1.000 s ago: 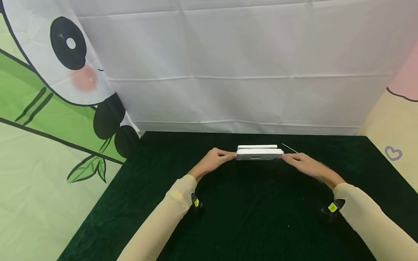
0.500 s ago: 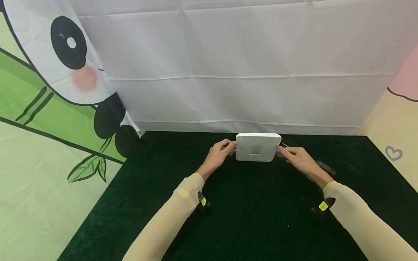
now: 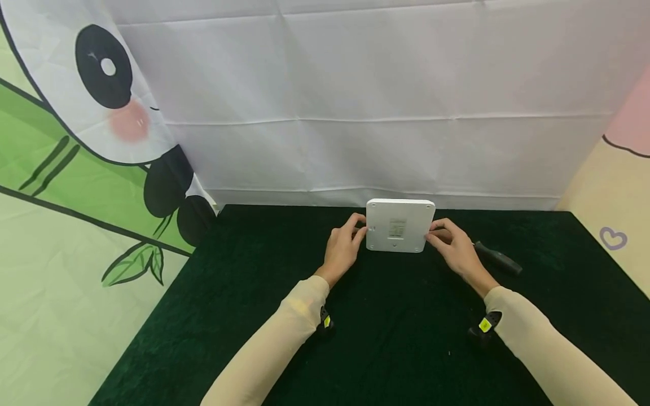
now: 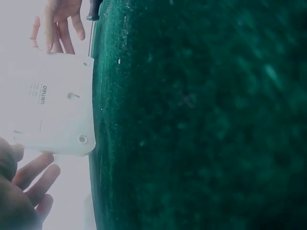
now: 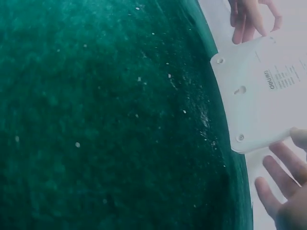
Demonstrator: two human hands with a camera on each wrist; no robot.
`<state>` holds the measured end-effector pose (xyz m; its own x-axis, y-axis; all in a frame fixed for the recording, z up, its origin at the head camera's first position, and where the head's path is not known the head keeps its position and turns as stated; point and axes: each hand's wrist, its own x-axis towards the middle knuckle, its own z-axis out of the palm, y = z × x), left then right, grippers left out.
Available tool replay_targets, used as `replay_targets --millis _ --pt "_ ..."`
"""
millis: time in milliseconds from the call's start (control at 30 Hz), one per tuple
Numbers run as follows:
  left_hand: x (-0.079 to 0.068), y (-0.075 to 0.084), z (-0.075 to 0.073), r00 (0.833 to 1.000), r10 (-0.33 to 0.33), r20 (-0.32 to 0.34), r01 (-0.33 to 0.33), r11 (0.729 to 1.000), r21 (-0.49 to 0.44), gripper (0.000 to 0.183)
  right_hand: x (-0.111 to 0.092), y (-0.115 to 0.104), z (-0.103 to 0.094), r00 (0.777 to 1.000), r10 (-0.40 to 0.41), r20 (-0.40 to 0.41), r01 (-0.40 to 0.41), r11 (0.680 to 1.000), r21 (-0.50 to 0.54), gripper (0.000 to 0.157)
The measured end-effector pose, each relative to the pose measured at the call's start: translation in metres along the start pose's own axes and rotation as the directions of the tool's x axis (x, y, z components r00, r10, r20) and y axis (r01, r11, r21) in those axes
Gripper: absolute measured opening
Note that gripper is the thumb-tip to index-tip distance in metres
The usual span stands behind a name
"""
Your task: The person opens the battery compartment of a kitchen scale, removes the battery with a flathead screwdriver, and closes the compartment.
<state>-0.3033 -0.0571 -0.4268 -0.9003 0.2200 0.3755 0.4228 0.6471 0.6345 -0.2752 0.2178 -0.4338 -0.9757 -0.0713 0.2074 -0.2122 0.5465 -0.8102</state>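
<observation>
A flat white square device (image 3: 401, 225) with rounded corners stands tilted up near the far edge of the table, its back facing me. Its back carries a printed label, a keyhole slot and round corner holes, seen close in the left wrist view on the same white device (image 4: 57, 105). My left hand (image 3: 341, 251) pinches its left edge between thumb and fingers. On the opposite edge, my right hand (image 3: 456, 251) pinches it likewise. The device's front is hidden. Behind the right hand lies a screwdriver (image 3: 500, 260) with a dark handle; its shaft is mostly covered.
Dark green cloth covers the table (image 3: 386, 338). A white curtain (image 3: 355, 113) hangs just behind its far edge. A printed cartoon cloth (image 3: 61, 254) borders the left side, and another printed cloth (image 3: 609, 186) the right.
The white device has swung from nearly edge-on to upright, showing its whole back. Both hands have turned with it, and the right hand has shifted left, uncovering the screwdriver's handle.
</observation>
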Motion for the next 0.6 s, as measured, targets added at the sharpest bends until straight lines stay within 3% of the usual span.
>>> replay_targets --millis 267,600 --pt "-0.0005 -0.0004 0.0035 0.999 0.026 -0.047 -0.025 1.0 0.019 0.022 -0.0021 0.0017 0.003 0.998 -0.027 -0.062 0.025 0.999 -0.047 0.032" --pt "-0.0015 0.0039 0.0016 0.999 -0.024 -0.025 0.024 1.0 -0.007 0.03 -0.0067 0.0017 0.0012 0.996 -0.033 -0.079 0.031 0.999 -0.024 0.035"
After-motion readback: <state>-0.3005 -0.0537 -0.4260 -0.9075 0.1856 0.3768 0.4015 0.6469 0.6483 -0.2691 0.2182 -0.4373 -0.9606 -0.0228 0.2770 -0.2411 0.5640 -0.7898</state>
